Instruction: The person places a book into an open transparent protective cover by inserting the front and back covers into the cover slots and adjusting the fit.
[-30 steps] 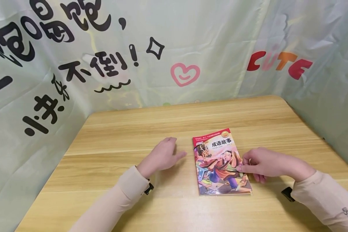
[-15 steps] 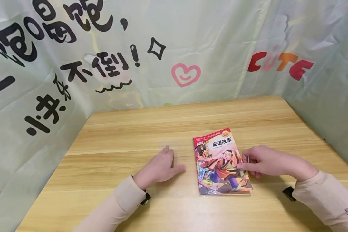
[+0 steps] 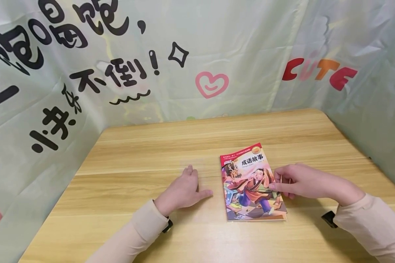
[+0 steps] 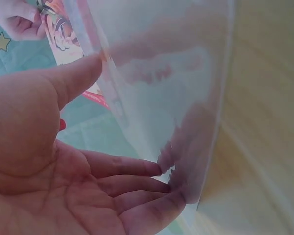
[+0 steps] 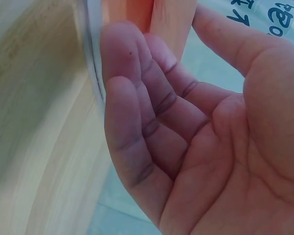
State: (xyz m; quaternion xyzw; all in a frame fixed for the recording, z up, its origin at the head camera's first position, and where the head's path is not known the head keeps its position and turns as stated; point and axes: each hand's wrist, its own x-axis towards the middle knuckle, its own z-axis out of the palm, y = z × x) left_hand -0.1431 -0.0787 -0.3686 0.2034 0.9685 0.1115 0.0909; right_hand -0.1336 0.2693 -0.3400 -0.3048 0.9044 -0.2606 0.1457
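Currently book [image 3: 250, 190] lying face up on wooden table [image 3: 135, 153], right of centre; right hand [image 3: 304, 184] pinching its right edge, thumb on top, other fingers curled at side; left hand [image 3: 182, 191] released, fingers nearly straight, touching clear plastic sheet [image 4: 186, 88] left of book; cream sleeves [image 3: 148, 219] on both arms; printed cloth [image 3: 250, 44] hanging behind table

Can't read the fine print [image 3: 237, 153] atop the book [image 3: 251, 186]; can't see it whole in either wrist view, follow the sleeves [image 3: 131, 228] past the head view's edges, or find sharp grain on the left wrist view's blurred worktop [image 4: 267, 103].
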